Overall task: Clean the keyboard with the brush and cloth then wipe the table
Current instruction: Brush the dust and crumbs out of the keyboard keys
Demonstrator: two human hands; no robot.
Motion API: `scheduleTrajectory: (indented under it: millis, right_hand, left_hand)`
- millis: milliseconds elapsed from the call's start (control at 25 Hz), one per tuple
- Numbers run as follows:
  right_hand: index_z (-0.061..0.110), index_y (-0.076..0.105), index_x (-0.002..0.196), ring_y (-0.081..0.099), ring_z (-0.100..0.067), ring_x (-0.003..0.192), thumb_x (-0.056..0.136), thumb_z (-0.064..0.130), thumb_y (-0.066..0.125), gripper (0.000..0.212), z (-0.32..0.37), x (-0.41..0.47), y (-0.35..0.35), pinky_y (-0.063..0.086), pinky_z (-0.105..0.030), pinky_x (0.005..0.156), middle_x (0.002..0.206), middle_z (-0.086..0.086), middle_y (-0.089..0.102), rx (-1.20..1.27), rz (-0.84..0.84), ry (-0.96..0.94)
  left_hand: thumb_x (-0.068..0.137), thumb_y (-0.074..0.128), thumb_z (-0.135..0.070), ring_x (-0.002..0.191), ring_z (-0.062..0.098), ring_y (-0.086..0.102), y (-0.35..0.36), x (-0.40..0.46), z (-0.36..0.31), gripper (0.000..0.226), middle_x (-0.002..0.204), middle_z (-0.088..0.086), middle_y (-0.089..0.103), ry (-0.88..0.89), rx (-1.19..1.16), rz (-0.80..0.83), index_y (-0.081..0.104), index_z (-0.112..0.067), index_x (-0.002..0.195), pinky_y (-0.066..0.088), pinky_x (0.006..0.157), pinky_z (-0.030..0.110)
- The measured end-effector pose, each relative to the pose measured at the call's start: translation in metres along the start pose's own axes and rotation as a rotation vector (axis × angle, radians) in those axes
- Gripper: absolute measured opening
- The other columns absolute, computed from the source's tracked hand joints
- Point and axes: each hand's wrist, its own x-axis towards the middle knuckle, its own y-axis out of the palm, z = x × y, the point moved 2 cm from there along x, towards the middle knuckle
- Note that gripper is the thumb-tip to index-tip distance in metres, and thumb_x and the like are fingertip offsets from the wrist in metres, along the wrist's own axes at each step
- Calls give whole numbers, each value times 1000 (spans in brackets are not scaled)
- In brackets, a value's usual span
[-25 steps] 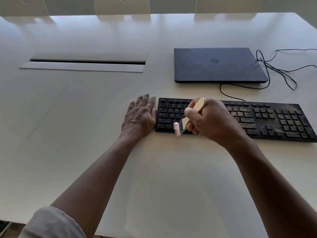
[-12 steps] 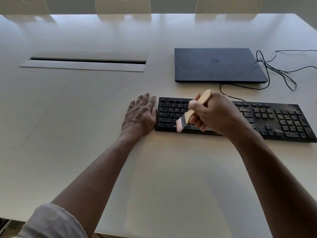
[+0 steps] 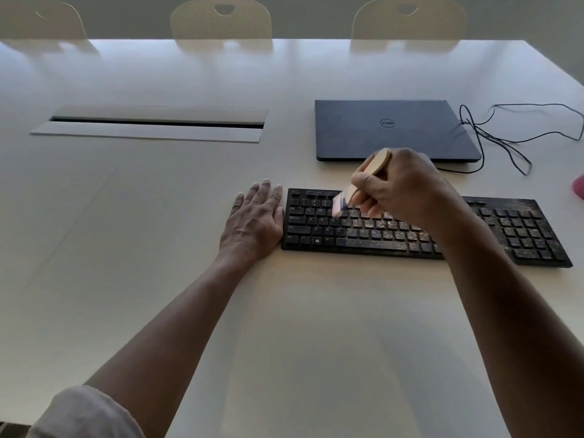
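A black keyboard [image 3: 392,235] lies on the white table [image 3: 158,248], its middle and right keys coated with pale dust. My right hand [image 3: 401,188] grips a small brush with a wooden handle [image 3: 377,165]; its bristles [image 3: 340,205] touch the upper key rows left of centre. My left hand [image 3: 257,219] lies flat on the table, fingers straight, pressed against the keyboard's left end. A pink object [image 3: 579,186] shows at the right edge, mostly cut off.
A closed dark laptop [image 3: 392,129] lies behind the keyboard, with black cables [image 3: 493,143] looping to its right. A long cable slot [image 3: 155,123] is set into the table at the left. Chair backs [image 3: 221,18] stand along the far edge.
My right hand has carried the brush from the keyboard's front edge up to the upper key rows. My left hand has stayed in place.
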Motion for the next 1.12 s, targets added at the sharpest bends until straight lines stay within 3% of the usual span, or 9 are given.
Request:
scheduleTrajectory:
  millis: [80,320,480,680,920,1120]
  right_hand:
    - [13,69,100,74,-10,60,95,27,72,15,3,8,3,64,-28,63,75,-1,76,-41,-56,-34]
    - [13,69,92,73,-11,58,93,27,74,15,7,20,9,62,-25,60,73,-3,76,-80,53,-3]
    - [10,68,99,71,-14,62,91,30,75,23,9,30,12,62,-30,65,79,-3,74,-155,-70,-68]
    - [12,70,95,71,-11,57,91,34,74,23,7,31,8,56,-20,55,73,-1,76,-149,60,21]
    - [13,69,89,73,-20,65,87,34,80,24,6,40,4,64,-41,74,75,-4,74,-146,-88,-60]
    - [10,69,91,74,-16,59,92,27,76,18,1,39,-3,64,-30,63,70,-4,76,-111,56,32]
  left_hand:
    - [106,28,-38,154,11,4,0,0,0,55,168,-5,9,3,-1,-3,19,-30,160,1,126,34]
    - [106,28,-38,154,12,4,-1,0,1,56,168,-5,8,10,-6,-4,18,-30,160,1,126,34]
    - [106,27,-38,154,12,4,-1,-1,1,56,168,-4,9,15,-3,-9,18,-29,160,1,126,34]
    - [106,26,-39,154,12,5,-2,-1,0,56,168,-4,8,13,-10,-6,18,-29,160,2,126,34]
    - [106,26,-39,154,12,5,-2,-1,0,55,168,-4,9,10,-12,-5,18,-30,160,2,126,34]
    - [106,26,-39,154,11,5,-2,-1,0,55,168,-4,9,11,-7,-8,19,-29,160,2,126,34]
